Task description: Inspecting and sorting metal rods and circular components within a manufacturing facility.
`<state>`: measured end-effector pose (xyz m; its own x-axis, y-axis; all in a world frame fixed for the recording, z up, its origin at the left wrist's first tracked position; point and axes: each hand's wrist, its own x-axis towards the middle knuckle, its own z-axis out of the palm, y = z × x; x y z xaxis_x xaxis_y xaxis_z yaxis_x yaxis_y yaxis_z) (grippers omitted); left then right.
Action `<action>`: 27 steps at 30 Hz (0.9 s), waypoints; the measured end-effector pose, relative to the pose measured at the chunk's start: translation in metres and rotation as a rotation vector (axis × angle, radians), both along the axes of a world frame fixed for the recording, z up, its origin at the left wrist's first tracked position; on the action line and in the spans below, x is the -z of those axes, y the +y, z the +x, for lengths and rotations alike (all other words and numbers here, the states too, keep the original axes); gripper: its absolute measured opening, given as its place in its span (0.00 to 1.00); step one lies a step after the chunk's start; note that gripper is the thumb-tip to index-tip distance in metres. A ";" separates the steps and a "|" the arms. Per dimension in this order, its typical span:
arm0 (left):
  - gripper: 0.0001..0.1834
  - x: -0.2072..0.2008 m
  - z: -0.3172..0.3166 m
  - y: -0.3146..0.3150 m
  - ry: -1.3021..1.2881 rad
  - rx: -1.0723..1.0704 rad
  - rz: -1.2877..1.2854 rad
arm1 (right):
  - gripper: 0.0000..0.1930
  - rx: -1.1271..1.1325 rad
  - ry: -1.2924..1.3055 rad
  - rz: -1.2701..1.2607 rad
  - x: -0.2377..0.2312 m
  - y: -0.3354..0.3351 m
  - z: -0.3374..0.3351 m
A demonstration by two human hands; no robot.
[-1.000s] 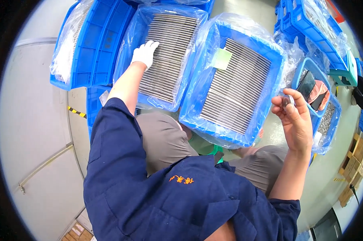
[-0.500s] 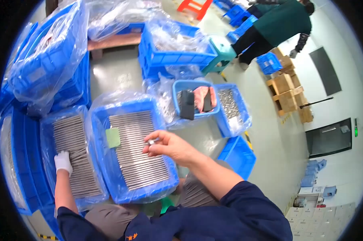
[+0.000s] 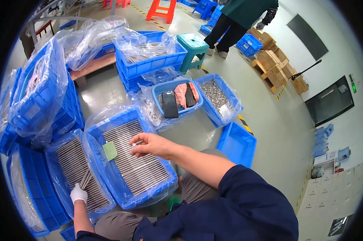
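My left hand (image 3: 79, 194), in a white glove, grips a few thin metal rods (image 3: 85, 178). They stand tilted up from rows of like rods in the left blue bin (image 3: 57, 178), which is lined with clear plastic. My bare right hand (image 3: 153, 145) hovers over the neighbouring blue bin (image 3: 151, 196), pinching a small shiny metal piece (image 3: 134, 144) between thumb and fingers; its exact kind is too small to tell. Below it, metal rods (image 3: 145, 173) lie side by side in neat rows. A green paper note (image 3: 110, 151) rests on their left end.
Beyond the bins sits a light-blue basin (image 3: 157, 97) with a black phone (image 3: 170, 105) and pink cloth (image 3: 181, 95). Right of it is a bin of small metal parts (image 3: 214, 95). An unfilled blue crate (image 3: 237, 145) lies nearer me. A person (image 3: 239, 18) stands beyond a green stool (image 3: 192, 42).
My left hand has drawn toward me, and rods now rise from the layer in its grip. My right hand still pinches the small piece. The head view has shifted; the person now stands more upright.
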<state>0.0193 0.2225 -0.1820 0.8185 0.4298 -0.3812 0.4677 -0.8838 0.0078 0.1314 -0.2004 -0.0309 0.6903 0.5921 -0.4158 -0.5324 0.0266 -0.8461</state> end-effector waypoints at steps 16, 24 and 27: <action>0.11 -0.046 -0.044 -0.007 -0.512 -0.296 -0.229 | 0.15 -0.046 -0.084 0.083 -0.001 -0.025 -0.018; 0.10 -0.131 -0.010 -0.125 -0.568 -0.313 -1.060 | 0.11 -0.044 0.148 0.281 0.020 -0.004 -0.032; 0.11 -0.155 -0.004 -0.202 -0.379 -0.364 -1.448 | 0.15 -0.034 0.137 0.307 0.019 0.000 -0.032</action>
